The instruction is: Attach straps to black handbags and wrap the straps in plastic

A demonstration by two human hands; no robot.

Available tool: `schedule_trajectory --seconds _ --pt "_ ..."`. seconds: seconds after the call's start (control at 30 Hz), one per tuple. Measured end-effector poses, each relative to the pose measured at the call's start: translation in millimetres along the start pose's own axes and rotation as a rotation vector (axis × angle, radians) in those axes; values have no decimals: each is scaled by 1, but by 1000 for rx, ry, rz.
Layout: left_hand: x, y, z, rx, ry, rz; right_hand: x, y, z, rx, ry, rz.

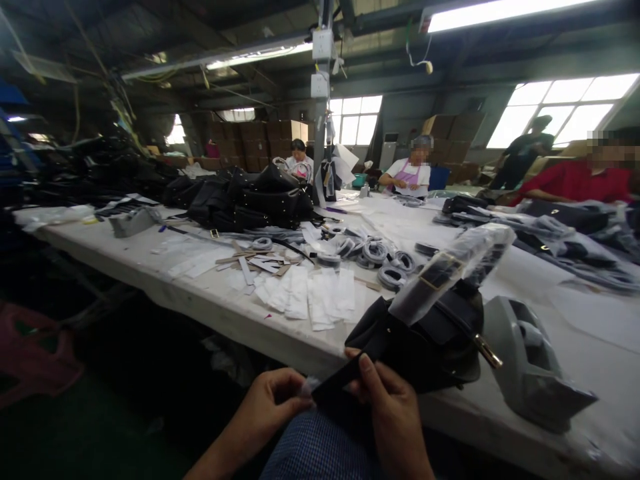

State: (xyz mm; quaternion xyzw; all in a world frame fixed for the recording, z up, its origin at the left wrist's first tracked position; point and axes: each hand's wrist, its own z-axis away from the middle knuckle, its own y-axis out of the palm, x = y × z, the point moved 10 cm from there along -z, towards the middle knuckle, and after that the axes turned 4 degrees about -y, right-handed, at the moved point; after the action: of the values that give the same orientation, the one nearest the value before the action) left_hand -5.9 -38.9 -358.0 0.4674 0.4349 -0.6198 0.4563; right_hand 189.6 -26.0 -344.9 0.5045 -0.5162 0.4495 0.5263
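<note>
Messy white worktable point(135, 250); over the blue-checked lap point(315, 448), right hand point(393, 400) pinches flat black leathery strip point(336, 381), left hand point(273, 403) pinches translucent film point(309, 386) at its tip. Probably light, bendy; hold near the end.

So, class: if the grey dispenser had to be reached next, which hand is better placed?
Probably the right hand: it is nearer the grey dispenser, which stands right of the black bag. The left hand is farther off. The right does grip a black strip, though.
</note>
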Motion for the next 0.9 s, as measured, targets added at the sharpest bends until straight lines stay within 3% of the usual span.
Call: schedule_trajectory --seconds 0.23,0.9 --pt "5 -3 13 10 -21 -11 -5 2 -3 -100 5 -89" --pt "5 12 10 51 -69 56 -3 6 -1 15 1 41"
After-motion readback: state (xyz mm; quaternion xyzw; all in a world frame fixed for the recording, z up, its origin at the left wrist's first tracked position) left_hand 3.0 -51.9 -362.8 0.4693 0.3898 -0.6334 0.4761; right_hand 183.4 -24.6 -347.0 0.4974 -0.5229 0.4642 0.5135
